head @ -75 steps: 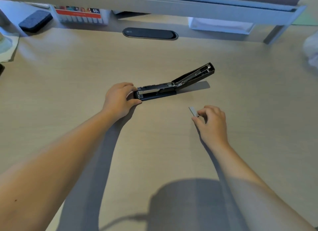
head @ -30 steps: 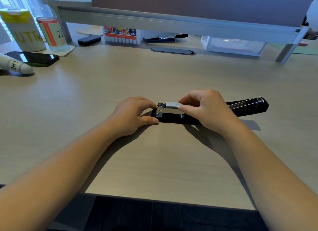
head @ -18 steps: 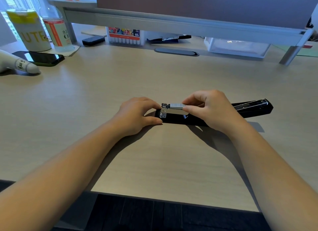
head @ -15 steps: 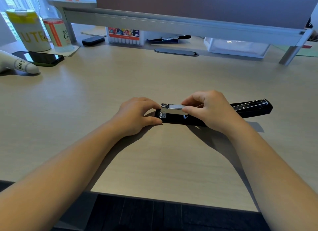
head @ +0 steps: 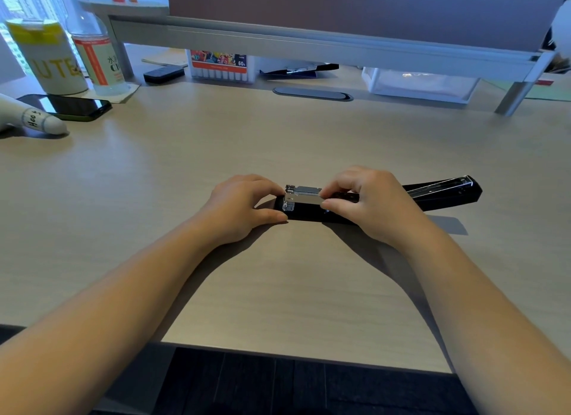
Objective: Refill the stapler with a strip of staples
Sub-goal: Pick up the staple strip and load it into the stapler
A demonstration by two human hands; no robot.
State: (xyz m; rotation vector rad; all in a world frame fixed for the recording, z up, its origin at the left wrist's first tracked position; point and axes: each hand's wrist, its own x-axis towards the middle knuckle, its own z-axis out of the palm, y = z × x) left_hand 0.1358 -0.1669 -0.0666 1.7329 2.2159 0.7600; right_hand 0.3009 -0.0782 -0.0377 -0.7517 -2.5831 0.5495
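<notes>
The right hand (head: 367, 203) pinches the staple strip (head: 307, 191) in the magazine of the opened black stapler (head: 445, 193) lying mid-worktop (head: 278, 291), the left hand (head: 241, 206) grips its front end, and behind stand a cup (head: 46, 59) lettered "UTE" and a marker box (head: 221, 65) marked "60".

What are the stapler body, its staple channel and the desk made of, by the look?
Stapler body: glossy black, likely plastic or painted metal; it shows soft highlights. Staple channel, between left hand and right hand: bright polished metal, mirror glints. Desk: matte pale wood grain, probably laminate; the printed-looking streaks leave it open.
</notes>
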